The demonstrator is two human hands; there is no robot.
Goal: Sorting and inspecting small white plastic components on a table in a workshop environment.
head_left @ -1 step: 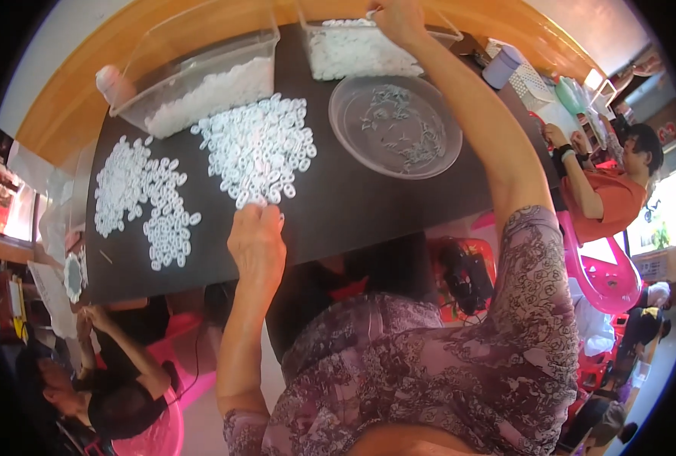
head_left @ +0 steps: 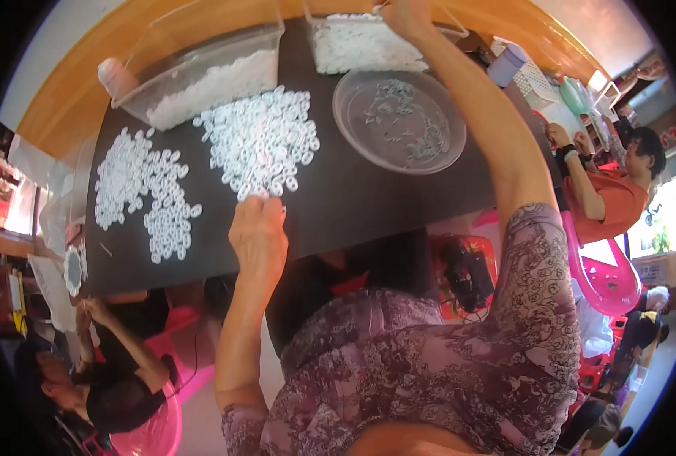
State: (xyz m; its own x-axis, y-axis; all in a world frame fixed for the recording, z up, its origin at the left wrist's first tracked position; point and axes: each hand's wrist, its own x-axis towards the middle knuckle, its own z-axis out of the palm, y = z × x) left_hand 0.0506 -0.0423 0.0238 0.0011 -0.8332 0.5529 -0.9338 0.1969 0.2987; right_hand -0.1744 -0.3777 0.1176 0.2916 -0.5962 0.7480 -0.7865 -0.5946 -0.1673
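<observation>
My left hand (head_left: 257, 234) is closed, with its fingertips at the near edge of a heap of small white oval ring pieces (head_left: 258, 140). Whatever those fingers pinch is hidden. Far off at the top, my right hand (head_left: 408, 17) is curled over a clear plastic bin (head_left: 313, 55) of white pieces (head_left: 368, 47), its fingers closed; I cannot make out what they hold. Below that bin lies a round clear tray (head_left: 345, 137) with small grey-green bits (head_left: 429, 140) in it. A second, irregular group of white ring pieces (head_left: 121, 178) spreads on the dark table at the left.
Another clear bin (head_left: 201, 72) of white material stands at the far left, beside a pinkish bottle (head_left: 114, 76). A lilac cup (head_left: 507, 64) and a white basket (head_left: 534, 83) are at the right. People sit at the lower left (head_left: 118, 380) and right (head_left: 608, 190).
The view has shifted slightly, so the table and its things sit a little higher. Both hands stay at nearly the same places, the left at the heap and the right at the bin.
</observation>
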